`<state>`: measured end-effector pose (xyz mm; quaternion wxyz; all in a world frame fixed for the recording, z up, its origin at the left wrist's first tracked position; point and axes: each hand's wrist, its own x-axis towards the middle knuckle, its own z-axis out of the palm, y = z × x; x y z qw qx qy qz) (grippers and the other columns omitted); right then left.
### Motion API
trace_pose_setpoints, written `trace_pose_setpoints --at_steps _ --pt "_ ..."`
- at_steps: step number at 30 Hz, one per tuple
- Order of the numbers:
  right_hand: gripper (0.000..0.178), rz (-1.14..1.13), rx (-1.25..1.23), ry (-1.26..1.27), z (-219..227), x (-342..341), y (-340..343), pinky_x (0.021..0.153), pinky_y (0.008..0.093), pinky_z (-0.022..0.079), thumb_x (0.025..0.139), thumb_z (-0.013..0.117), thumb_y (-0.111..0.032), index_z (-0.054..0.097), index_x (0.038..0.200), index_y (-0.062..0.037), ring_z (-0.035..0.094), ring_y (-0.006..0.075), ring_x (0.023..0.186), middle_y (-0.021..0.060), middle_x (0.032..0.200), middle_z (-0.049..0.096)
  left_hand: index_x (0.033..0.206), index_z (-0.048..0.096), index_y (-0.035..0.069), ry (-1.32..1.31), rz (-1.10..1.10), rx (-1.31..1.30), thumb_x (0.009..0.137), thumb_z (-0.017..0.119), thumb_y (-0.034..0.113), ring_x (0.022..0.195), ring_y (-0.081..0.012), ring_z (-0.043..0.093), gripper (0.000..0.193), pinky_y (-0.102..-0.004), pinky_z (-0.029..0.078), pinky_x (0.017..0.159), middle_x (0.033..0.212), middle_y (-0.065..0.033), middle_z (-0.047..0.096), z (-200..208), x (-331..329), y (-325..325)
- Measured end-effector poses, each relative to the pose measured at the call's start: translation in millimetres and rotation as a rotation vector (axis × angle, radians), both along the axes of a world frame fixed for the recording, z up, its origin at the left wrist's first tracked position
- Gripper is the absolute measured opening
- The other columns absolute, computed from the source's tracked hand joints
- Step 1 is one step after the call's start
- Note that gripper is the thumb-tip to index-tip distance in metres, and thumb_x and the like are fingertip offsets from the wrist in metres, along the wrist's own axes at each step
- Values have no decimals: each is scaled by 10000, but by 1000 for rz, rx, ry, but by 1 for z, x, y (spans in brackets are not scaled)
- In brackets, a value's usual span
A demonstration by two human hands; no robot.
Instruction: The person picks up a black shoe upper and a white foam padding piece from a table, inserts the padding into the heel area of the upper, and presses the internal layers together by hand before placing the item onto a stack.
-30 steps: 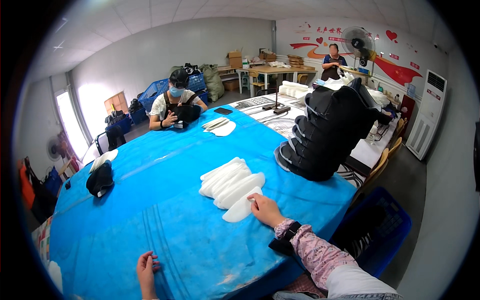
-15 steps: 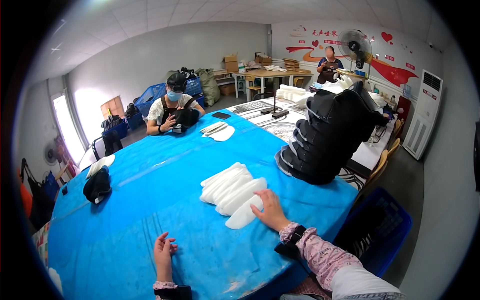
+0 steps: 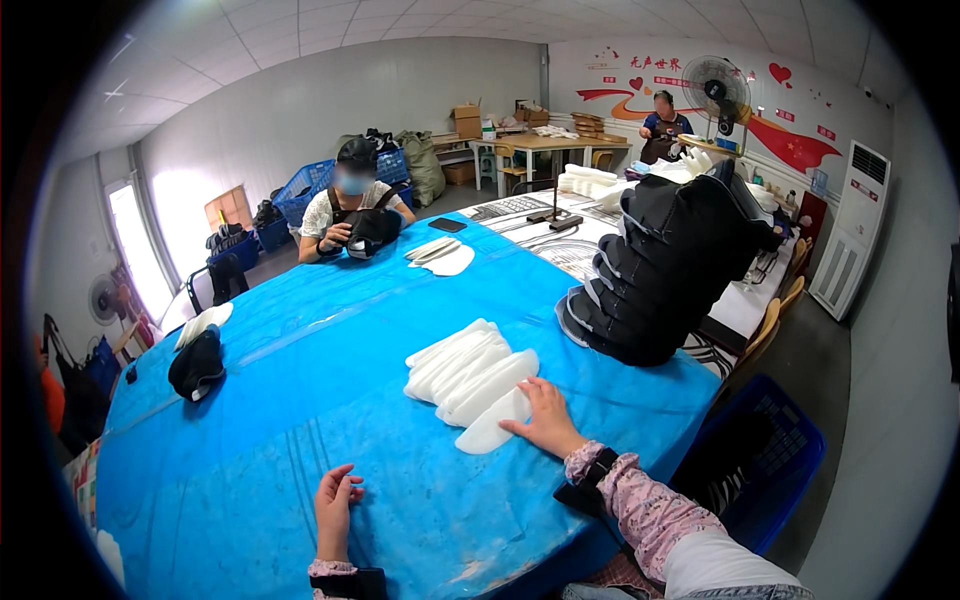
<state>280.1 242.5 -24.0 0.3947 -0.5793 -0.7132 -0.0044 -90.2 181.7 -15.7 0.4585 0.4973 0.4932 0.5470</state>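
A fanned row of thin white rounded pads (image 3: 455, 370) lies on the blue table cover. My right hand (image 3: 552, 420) rests at the right end of the nearest pad (image 3: 490, 428), its thumb on that pad and its fingers apart over the edge of the pads behind it. My left hand (image 3: 335, 508) is raised over the cover at the near side, fingers loosely bent and apart, holding nothing. Beyond my right hand stands a tall, leaning stack of black padded pieces with grey edging (image 3: 665, 275), nested in one another.
Across the table a masked person (image 3: 355, 205) handles a black piece, near a smaller pad pile (image 3: 442, 256) and a phone (image 3: 447, 225). Another black piece (image 3: 197, 365) lies at the left. A blue crate (image 3: 775, 465) stands below the table's right edge. A person (image 3: 663, 130) stands far back.
The view has shifted slightly. My right thumb lies a little farther onto the nearest pad, and my left hand has turned slightly. The person across has lowered the black piece and moved their hands.
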Motion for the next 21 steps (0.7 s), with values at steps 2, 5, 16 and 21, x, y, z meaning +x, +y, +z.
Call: trace_pose_setpoints --at_steps 2,5,16,21 --pt "596 9 42 61 -4 6 6 896 387 372 715 715 -368 497 1161 -37 456 301 1036 154 1120 462 1117 531 6 14 -7 8 927 489 167 727 -94 562 252 -218 458 652 906 -66 614 0 0 1" --pt "424 41 57 272 -4 8 8 769 337 425 754 692 -251 538 1089 -42 499 239 871 114 983 493 1111 537 5 20 -10 9 928 487 170 726 -93 562 251 -217 458 655 904 -68 616 -2 0 1" --pt "163 93 21 488 -4 8 10 663 348 441 882 537 -183 568 894 -23 526 259 765 118 867 520 1097 549 1 41 -11 2 930 481 163 729 -90 558 242 -222 461 661 902 -69 622 -1 0 -2" --pt "205 103 -9 502 -9 12 14 704 386 431 917 463 -218 481 875 -17 520 320 799 162 864 528 1097 550 0 54 -13 2 932 476 159 733 -92 558 242 -224 462 664 900 -71 621 0 3 0"
